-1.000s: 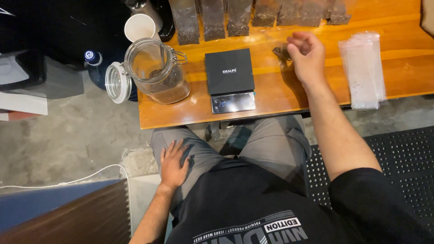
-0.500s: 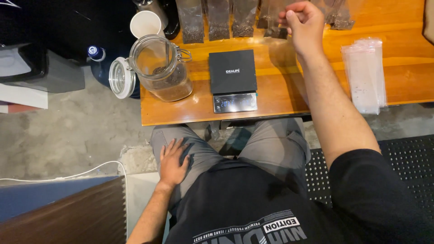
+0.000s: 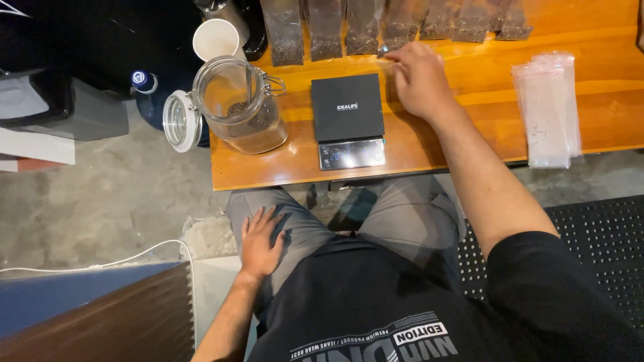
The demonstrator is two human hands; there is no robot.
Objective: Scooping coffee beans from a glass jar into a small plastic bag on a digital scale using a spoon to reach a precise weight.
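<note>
My right hand [image 3: 419,80] reaches over the wooden table [image 3: 469,134], its fingertips at the lower edge of a filled clear bag [image 3: 397,27] in the back row. Whether the fingers pinch that bag is hidden from here. Just left of this hand a black digital scale [image 3: 347,107] sits with its display lit and nothing on its platform. My left hand [image 3: 260,241] lies flat on my left thigh, fingers spread, holding nothing.
An open glass jar [image 3: 238,107] with dark contents stands at the table's left end, its hinged lid [image 3: 178,121] hanging over the edge. Behind it is a white paper cup [image 3: 216,39]. A stack of empty clear bags [image 3: 547,107] lies to the right. Several filled bags [image 3: 325,30] line the back.
My right hand carried a small filled bag from mid-table up to the back row, then shifted left and down toward the scale. My left hand stayed on my thigh.
</note>
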